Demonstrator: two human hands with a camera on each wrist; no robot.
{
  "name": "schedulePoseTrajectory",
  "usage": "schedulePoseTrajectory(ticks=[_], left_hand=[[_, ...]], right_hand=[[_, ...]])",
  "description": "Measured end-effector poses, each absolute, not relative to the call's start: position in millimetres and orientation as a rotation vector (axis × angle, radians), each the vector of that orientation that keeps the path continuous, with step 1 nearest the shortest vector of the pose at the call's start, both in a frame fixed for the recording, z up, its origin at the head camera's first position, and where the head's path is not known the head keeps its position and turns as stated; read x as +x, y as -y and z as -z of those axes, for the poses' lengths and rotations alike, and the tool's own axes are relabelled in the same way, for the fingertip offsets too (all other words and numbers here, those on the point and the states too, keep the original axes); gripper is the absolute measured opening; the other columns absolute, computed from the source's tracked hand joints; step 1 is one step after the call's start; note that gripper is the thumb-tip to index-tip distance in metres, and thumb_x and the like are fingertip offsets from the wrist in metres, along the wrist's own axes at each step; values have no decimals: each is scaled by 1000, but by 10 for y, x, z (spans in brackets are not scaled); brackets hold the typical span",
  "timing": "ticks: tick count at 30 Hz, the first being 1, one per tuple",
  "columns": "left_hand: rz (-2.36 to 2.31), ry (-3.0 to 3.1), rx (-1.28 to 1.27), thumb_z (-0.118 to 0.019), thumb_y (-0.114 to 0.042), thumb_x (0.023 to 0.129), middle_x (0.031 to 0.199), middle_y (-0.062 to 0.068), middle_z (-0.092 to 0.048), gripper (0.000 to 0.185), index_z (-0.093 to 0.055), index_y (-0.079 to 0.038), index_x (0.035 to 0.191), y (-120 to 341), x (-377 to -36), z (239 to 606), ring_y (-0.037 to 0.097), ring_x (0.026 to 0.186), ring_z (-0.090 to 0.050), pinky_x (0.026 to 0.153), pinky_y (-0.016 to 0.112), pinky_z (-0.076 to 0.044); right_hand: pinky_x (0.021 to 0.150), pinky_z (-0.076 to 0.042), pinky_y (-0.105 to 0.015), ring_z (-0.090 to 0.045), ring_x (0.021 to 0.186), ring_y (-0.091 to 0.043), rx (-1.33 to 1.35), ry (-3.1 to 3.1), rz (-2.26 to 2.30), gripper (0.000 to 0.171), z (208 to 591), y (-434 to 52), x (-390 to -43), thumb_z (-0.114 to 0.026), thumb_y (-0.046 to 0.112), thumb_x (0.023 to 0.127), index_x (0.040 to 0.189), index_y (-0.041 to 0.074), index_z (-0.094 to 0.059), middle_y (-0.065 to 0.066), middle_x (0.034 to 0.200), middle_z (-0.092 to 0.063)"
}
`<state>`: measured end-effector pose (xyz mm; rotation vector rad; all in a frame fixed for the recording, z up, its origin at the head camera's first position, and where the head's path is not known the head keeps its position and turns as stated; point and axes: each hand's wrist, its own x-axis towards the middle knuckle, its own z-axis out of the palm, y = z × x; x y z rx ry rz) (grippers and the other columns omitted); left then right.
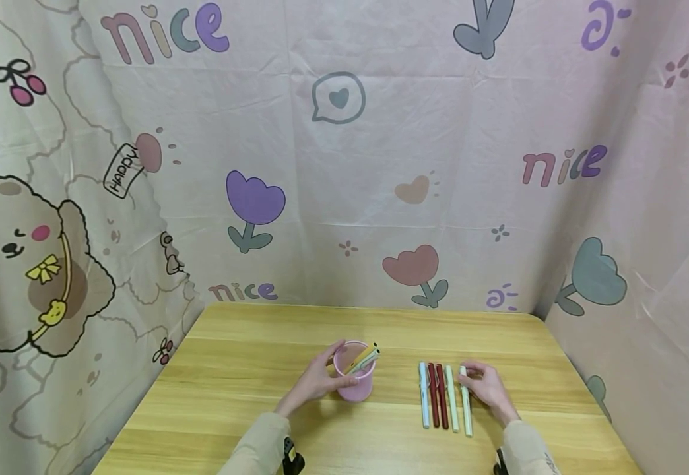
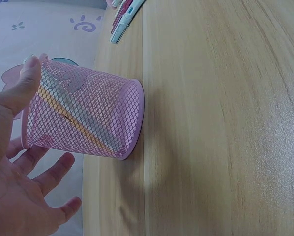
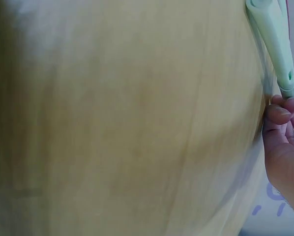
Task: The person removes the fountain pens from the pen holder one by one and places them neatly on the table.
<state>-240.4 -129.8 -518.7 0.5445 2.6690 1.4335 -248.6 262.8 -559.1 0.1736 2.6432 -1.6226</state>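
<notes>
Sleeves in beige came up from the bottom edge of the head view, and past them both hands rested on the wooden table (image 1: 243, 369). Left hand (image 1: 315, 381) cupped the side of a pink mesh pen cup (image 1: 354, 379) standing upright near the table's middle; the left wrist view showed the thumb (image 2: 26, 81) laid against the rim, the other fingers spread loosely beside the mesh, so the hold was light rather than clenched. Two pens (image 1: 363, 359) leaned inside the cup, tips up and tilted toward the right.

Right hand (image 1: 486, 388) pinched the far end of a pale green pen (image 1: 466, 402), which lay flat with its long axis running from the person toward the back wall. Four more pens (image 1: 437, 396) lay just beside it on its left in a parallel row: pale blue, two dark red, another pale green. All pointed the same way.

Behind the table hung a printed cloth backdrop (image 1: 344, 165). Its readable writing was "nice", repeated several times, and "Happy" on a small tag.
</notes>
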Motion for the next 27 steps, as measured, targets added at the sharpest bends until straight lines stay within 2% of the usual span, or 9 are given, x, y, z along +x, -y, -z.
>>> schedulePoseTrajectory(ticks=[9,13,20,27], left_hand=[[-1436,-2667,532,-85,-33,81,153,27,-45,96,-34,-1,155,1301,-2402,5200,51,133,-50,108,70,-41],[-1436,-2671,538,-85,-33,81,153,27,-45,95,-34,-2,155,1305,-2401,5201,51,133,-51,108,70,-41],[-1437,-2668,542,-85,-33,81,153,27,-44,95,-34,-1,155,1308,-2401,5206,51,133,-51,108,71,-41],[-1459,-2658,545,-85,-31,81,153,28,-44,94,-34,-1,155,1304,-2408,5206,52,133,-51,108,70,-41]], right_hand=[[70,-46,-21,-53,84,-15,163,-2758,1496,35,5626,-2600,-2521,-72,5,89,119,-10,-62,-11,93,-62],[71,-46,-22,-53,84,-15,175,-2757,1485,39,5630,-2595,-2511,-71,9,91,123,-10,-60,-11,94,-62],[54,-47,-19,-54,68,-10,203,-2614,1659,41,5645,-2616,-2474,-63,3,93,129,-14,-54,-10,92,-61],[56,-47,-19,-52,71,-10,171,-2612,1617,47,5623,-2629,-2453,-64,2,92,133,-14,-51,-12,96,-60]])
